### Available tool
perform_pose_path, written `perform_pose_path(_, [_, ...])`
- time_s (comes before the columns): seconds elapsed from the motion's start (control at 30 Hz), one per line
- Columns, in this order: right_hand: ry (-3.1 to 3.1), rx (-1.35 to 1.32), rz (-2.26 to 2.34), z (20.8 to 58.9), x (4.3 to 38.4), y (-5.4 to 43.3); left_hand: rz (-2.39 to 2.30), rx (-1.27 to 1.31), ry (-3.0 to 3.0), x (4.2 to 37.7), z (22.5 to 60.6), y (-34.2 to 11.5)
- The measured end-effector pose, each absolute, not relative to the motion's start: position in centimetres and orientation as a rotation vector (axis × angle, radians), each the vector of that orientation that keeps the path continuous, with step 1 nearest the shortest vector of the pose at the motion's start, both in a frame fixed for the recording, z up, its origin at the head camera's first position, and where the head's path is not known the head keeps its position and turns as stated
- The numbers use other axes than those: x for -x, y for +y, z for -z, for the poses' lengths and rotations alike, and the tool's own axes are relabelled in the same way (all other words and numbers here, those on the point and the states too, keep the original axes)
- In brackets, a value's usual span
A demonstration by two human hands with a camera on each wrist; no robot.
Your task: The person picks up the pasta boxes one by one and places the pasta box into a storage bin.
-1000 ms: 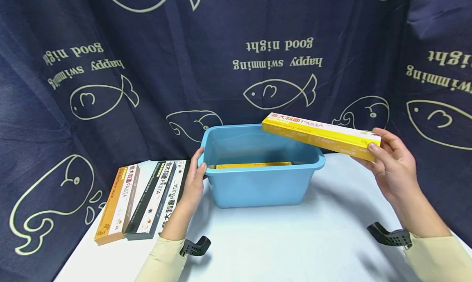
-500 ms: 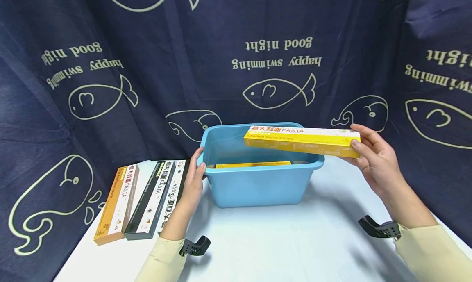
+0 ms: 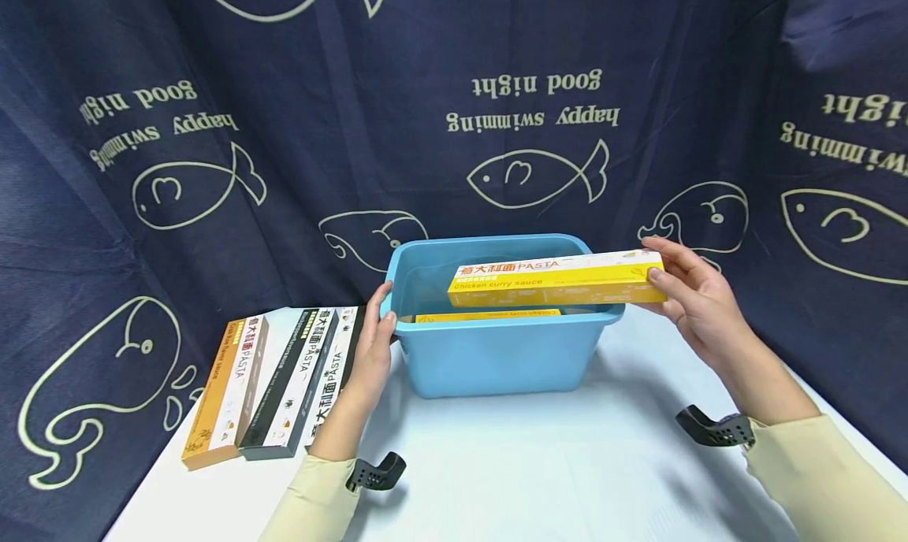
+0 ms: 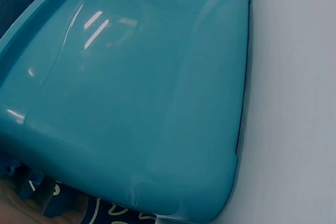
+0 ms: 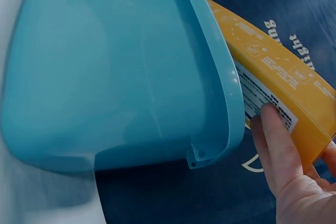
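A yellow and white pasta box, marked "Chicken curry sauce", is held at its right end by my right hand, thumb in front and fingers behind. It hangs nearly level over the opening of a light blue plastic bin. The right wrist view shows fingers against the printed label under the pasta box. My left hand grips the bin's left rim, thumb over the edge and fingers outside. Inside the bin, another yellow pasta box shows only its top strip; the front wall hides the rest.
Left of the bin lie an orange pasta box, a dark green pasta box and a black and white pasta box, partly behind the left forearm. A dark blue fish-print curtain hangs behind the white table.
My right hand has carried the yellow pasta box leftward and down over the bin, and its tilt has levelled out. The left hand and the bin stay where they were.
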State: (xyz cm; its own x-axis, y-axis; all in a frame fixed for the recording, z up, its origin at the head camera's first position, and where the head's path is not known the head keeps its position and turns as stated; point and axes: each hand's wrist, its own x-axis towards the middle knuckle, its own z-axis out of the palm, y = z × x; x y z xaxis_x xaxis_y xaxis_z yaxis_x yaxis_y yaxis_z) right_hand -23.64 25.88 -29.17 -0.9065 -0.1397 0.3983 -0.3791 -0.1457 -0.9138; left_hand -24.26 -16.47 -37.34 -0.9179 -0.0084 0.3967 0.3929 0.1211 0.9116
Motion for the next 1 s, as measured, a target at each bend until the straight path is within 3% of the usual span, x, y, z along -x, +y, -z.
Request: perform_pose_path(1.0, [-2.469,-0.594,-1.798,28.1,25.8,22.7,1.855,0.4,-2.096,24.2,37.4,-16.4])
